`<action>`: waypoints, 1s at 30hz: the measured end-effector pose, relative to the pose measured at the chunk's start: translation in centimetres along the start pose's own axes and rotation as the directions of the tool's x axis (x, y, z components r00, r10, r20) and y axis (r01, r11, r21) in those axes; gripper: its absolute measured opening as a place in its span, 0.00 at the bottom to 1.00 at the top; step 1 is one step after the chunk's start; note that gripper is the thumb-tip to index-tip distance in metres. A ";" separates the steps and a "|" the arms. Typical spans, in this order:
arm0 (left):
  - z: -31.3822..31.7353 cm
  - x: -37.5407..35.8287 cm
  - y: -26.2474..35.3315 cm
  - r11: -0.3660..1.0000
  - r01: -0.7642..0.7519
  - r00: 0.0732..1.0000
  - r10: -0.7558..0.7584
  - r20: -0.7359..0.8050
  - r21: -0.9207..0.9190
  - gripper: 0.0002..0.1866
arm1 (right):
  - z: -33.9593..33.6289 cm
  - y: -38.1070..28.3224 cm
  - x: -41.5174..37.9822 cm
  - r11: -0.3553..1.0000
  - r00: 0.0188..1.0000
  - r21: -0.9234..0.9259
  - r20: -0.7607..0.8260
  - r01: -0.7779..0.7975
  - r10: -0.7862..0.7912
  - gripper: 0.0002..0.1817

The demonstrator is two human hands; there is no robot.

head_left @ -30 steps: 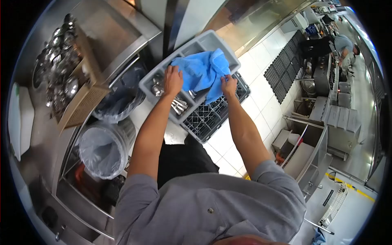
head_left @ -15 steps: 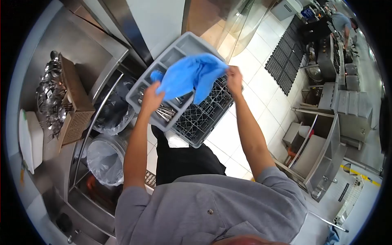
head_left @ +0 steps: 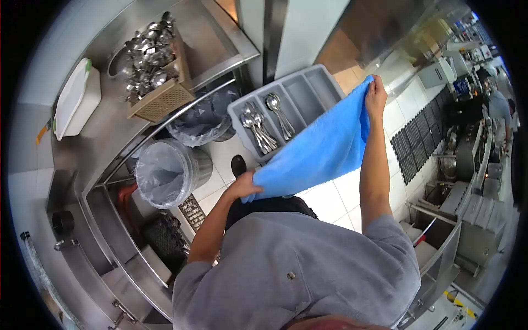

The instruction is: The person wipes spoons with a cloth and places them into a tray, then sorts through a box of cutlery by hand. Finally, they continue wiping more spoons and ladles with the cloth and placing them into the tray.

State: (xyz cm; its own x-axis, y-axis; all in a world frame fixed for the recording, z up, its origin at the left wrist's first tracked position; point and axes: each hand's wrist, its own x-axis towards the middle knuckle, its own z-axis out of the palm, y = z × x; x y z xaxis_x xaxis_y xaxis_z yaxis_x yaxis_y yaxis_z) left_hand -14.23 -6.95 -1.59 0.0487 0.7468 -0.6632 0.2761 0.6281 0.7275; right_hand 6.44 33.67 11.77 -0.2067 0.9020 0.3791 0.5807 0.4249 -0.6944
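A blue cloth (head_left: 313,151) is stretched out slantwise between my two hands. My left hand (head_left: 245,186) grips its lower left corner, close to my body. Higher up on the right, my right hand (head_left: 376,99) is closed on the opposite corner. Behind the cloth stands a grey cutlery tray (head_left: 291,91) with long compartments; the cloth hides its lower right part. Spoons (head_left: 280,115) lie in one compartment, and more cutlery (head_left: 256,126) lies in the compartment to the left.
On the steel counter (head_left: 212,38) at left stands a tan perforated basket (head_left: 159,102) heaped with cutlery, beside a white tub (head_left: 78,99). Two lined bins (head_left: 165,170) stand below the counter edge. A black floor mat (head_left: 421,132) lies at right, and a person (head_left: 498,104) works far right.
The cloth went from bunched to spread wide, my left hand moving down and my right hand up and right. The view has turned, so the counter and tray appear shifted right.
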 end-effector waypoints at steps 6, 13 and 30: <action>-10.0 4.2 -1.0 0.985 -0.169 0.712 0.107 -0.694 -0.022 0.44 | 11.0 2.1 5.4 0.948 0.992 -0.299 0.098 0.104 -0.078 0.18; -15.5 3.5 -5.9 0.957 -0.254 0.245 -0.073 -0.967 -0.137 0.29 | 19.4 -3.1 -3.2 0.918 0.929 -0.224 0.253 0.328 -0.270 0.30; -22.7 -15.0 2.1 0.731 -0.681 0.181 0.098 -0.979 -0.053 0.05 | 24.6 -43.5 -5.0 0.843 0.706 -0.188 0.652 0.504 -0.277 0.25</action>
State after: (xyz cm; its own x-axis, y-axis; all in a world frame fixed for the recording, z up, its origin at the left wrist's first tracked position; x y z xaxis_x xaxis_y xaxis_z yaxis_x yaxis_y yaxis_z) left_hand -36.12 -11.87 13.88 -0.9036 0.4103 0.1233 0.1181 -0.0381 0.9923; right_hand -37.14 12.60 25.00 -0.8201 0.5690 0.0605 0.5334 0.7985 -0.2789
